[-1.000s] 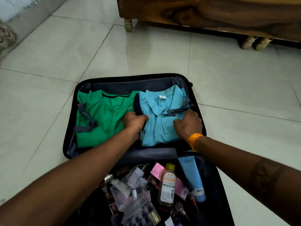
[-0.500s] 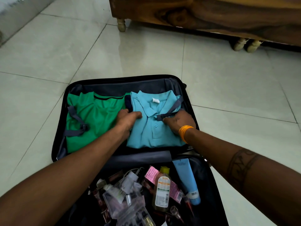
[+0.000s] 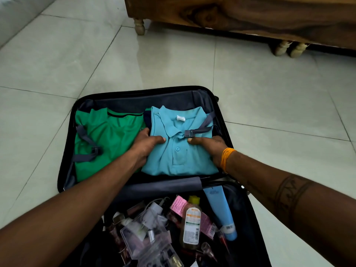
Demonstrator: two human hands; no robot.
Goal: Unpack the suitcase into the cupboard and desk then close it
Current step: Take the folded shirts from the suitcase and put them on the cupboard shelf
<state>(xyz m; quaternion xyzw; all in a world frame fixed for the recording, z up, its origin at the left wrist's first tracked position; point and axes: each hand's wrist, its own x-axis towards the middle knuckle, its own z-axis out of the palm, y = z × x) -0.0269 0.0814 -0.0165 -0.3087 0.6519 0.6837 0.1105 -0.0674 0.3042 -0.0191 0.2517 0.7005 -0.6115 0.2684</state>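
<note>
Home bedroom: tiled floor (image 3: 173,60), wooden furniture (image 3: 250,14)

The tiled floor (image 3: 250,93) carries the open suitcase (image 3: 65,151) at 6 o'clock and wooden furniture (image 3: 250,14) at 12 o'clock.

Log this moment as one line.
both hands grip folded blue polo | left hand | right hand | suitcase open | strap buckle undone

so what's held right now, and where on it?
The folded blue polo: left hand grips its left edge, right hand its right edge, thumbs on top near the collar.
</note>
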